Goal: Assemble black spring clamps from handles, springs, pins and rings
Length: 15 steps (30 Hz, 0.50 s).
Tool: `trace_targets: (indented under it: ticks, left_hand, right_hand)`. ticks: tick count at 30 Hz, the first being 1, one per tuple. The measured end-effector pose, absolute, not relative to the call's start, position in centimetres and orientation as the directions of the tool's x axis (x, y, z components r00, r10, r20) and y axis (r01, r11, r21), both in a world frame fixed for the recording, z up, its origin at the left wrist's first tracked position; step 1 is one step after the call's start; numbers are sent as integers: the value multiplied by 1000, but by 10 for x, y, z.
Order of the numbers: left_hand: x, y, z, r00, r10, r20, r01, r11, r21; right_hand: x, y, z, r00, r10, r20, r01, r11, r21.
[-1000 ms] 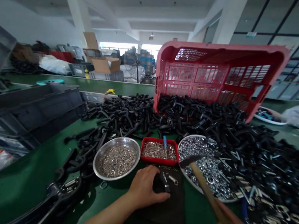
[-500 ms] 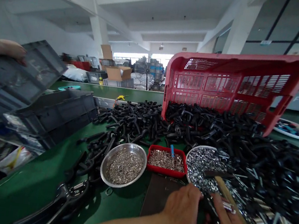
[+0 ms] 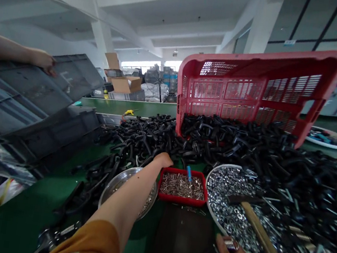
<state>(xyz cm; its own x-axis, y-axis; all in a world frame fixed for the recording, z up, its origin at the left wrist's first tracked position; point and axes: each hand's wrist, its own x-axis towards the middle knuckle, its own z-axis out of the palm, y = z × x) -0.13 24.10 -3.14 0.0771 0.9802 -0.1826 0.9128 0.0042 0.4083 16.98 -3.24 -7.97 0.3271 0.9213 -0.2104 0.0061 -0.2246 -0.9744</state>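
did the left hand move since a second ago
Yes. The left hand went from the dark mat forward, to the black parts by the red tray's far left corner.

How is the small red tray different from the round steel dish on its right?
The small red tray is rectangular; the round steel dish is shiny metal and larger. The tray holds thin metal pins; the dish holds nuts, with a hammer lying across it. Both sit on the green table.

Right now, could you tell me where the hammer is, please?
Head view, right of centre: the hammer lies across the round dish of nuts, its head toward the red tray.
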Motion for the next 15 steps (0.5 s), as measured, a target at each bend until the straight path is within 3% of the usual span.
trace_targets:
  ticks: [5, 8, 10, 12, 15]
  left_hand:
    - [-19, 232, -10, 78, 992, -103, 804, -1, 595]
    - [-24, 198, 5, 199, 976, -82, 671, -75, 737]
    - [-19, 161, 6, 378, 921, -99, 416, -73, 906]
    - [-7, 118, 0, 510, 842, -179, 129, 131, 983]
    - [15, 61, -15, 460, 832, -309, 19, 338, 941]
  right_hand:
    - [180, -27, -84, 405, 914, -13, 201, -103, -974]
    - [177, -25, -78, 398, 917, -29, 141, -93, -986]
    - [172, -24, -68, 384, 921, -59, 66, -92, -994]
    - [165, -25, -54, 350, 936, -22, 63, -47, -997]
    - [157, -27, -34, 291, 947, 136, 215, 74, -974]
